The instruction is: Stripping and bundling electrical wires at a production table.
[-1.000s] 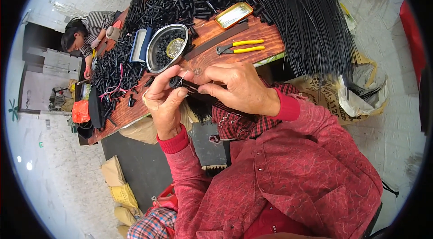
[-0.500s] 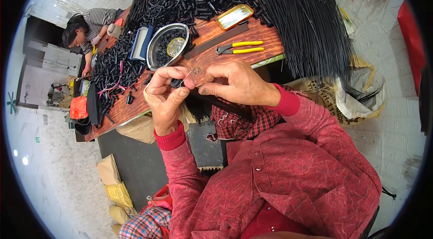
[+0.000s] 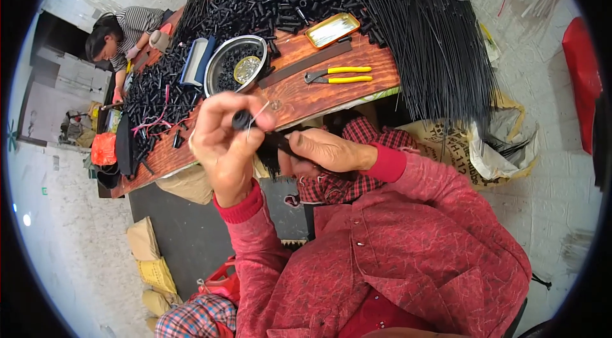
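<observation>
My left hand (image 3: 223, 146) is raised in front of the table's edge, its fingers closed around a small black ring-shaped part (image 3: 241, 119). A thin pale pin (image 3: 258, 111) stands out from between the thumb and fingertips, beside the ring. To the right, my right hand (image 3: 328, 149) is closed, thumb pressed down, on a dark piece (image 3: 275, 141) whose shape is partly covered by the fingers. The two hands are a little apart. Beyond the left hand stands an oval metal bowl (image 3: 260, 43) of small black parts, with a round dish (image 3: 247, 70) of tiny shiny pieces inside.
Yellow-handled pliers (image 3: 344, 75), a dark flat bar (image 3: 306, 65) and a yellow-rimmed tray (image 3: 333, 30) lie on the wooden table (image 3: 287, 99). Black tubes (image 3: 280, 3) are heaped behind; long black strands (image 3: 427, 44) hang over the right end. A co-worker (image 3: 121, 38) bends at the far left.
My right hand has drawn slightly down and away from the pin and now closes on the dark piece. My left hand has tilted, showing the black ring's opening.
</observation>
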Available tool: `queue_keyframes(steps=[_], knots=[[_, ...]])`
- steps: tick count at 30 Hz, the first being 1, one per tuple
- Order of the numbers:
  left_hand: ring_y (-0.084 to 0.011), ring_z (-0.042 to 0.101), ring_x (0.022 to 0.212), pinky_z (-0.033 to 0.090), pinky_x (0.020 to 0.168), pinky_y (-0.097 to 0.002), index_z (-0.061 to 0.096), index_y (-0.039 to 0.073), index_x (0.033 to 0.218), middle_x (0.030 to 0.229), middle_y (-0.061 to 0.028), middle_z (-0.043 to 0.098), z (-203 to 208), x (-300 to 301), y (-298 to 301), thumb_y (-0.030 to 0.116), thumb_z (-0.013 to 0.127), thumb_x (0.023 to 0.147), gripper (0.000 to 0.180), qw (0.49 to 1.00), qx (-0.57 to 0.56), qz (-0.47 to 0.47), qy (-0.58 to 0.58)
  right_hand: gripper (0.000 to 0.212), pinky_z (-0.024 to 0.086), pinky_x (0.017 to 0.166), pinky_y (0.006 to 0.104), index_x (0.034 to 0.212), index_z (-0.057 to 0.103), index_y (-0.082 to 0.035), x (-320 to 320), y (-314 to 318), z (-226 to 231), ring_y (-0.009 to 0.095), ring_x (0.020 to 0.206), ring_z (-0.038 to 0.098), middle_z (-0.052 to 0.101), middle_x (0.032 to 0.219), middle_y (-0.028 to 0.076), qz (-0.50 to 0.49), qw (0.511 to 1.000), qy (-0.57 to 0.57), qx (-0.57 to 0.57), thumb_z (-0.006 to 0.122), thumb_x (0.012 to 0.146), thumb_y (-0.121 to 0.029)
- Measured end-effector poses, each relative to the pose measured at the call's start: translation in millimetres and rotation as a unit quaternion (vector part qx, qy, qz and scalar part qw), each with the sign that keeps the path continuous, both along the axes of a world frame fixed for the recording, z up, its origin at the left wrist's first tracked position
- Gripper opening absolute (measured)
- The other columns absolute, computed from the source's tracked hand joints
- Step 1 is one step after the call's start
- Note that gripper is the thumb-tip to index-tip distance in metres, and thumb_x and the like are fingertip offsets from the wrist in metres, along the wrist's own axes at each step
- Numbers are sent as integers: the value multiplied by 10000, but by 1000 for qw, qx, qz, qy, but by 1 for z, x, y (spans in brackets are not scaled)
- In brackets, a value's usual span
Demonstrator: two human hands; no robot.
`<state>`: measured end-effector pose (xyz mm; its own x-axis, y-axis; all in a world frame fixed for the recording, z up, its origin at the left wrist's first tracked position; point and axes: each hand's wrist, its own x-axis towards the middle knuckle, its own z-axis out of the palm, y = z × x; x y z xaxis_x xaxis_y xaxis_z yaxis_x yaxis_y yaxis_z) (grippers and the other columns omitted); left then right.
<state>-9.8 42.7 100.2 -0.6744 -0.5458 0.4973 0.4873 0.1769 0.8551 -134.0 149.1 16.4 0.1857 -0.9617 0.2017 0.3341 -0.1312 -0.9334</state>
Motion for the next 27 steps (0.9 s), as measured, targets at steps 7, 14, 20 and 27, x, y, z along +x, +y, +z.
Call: queue_keyframes(steps=[7,14,20,27], knots=[[-149,601,851,491,799,-263,485,-89,1289,915,-85,625,-17,-17,-15,216,690,883,548,997,35,-64,-12,670,190,441,216,754,523,-43,-5,-21,-24,45,464,264,303,554,-66,32,991,-128,32,364,933,-668],[-148,549,741,455,726,-272,396,-132,1337,767,-87,576,-18,-30,-5,422,572,935,706,960,135,-237,59,610,171,434,204,723,497,-58,-4,-26,-27,50,464,256,324,547,-50,55,980,-188,18,407,946,-618],[-123,501,618,419,592,-256,434,-109,1330,716,-91,567,-43,-41,-25,385,577,936,648,924,215,-300,103,561,208,432,214,666,486,-82,-14,-36,-32,63,444,265,325,521,-45,150,960,-234,34,454,947,-566],[-97,407,508,364,493,-249,462,-65,1330,610,-19,475,-70,-55,-37,364,535,964,568,896,263,-326,150,563,201,428,221,602,450,-106,-11,-44,-49,70,433,274,313,505,-51,102,966,-234,52,496,933,-559]])
